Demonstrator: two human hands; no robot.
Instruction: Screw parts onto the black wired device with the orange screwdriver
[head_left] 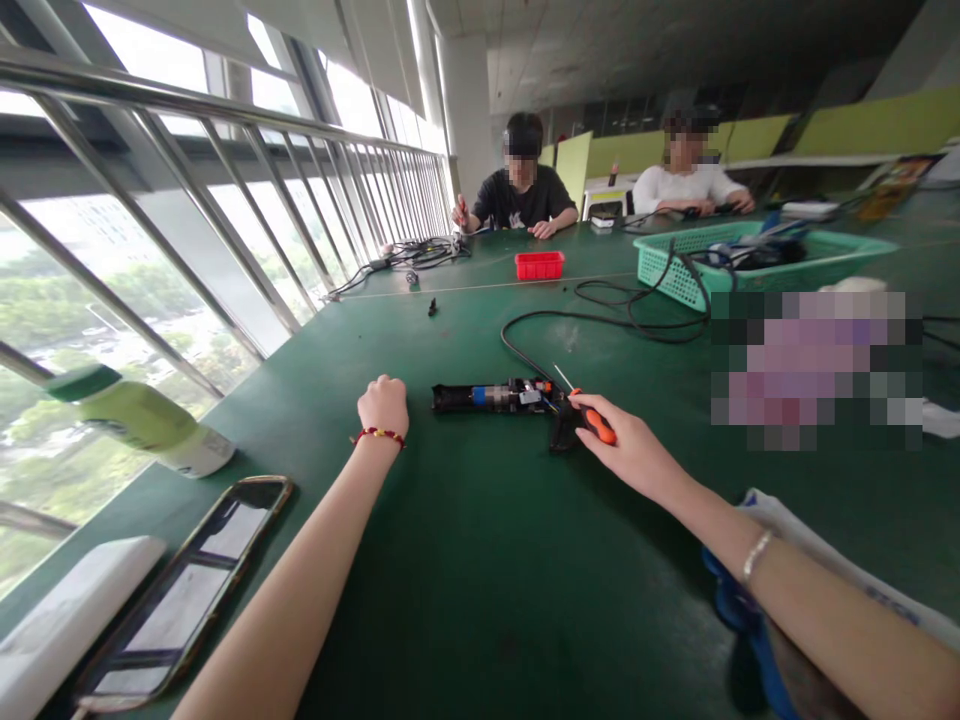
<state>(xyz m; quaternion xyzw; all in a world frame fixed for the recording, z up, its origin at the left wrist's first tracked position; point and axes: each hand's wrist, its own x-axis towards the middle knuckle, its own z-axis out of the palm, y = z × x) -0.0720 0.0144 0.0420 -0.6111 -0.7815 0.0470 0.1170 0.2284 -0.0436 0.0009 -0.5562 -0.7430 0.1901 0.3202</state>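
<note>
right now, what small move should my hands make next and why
I'd probably open the left hand and steady the near end of the opened device. That hand is a loose fist on the table, apart from the device, while the right hand holds the screwdriver at its other end.

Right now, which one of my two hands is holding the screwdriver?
Your right hand, with the silvery bracelet, holds the orange-handled screwdriver; your left hand, with the red bracelet, is a fist showing no tool.
</note>
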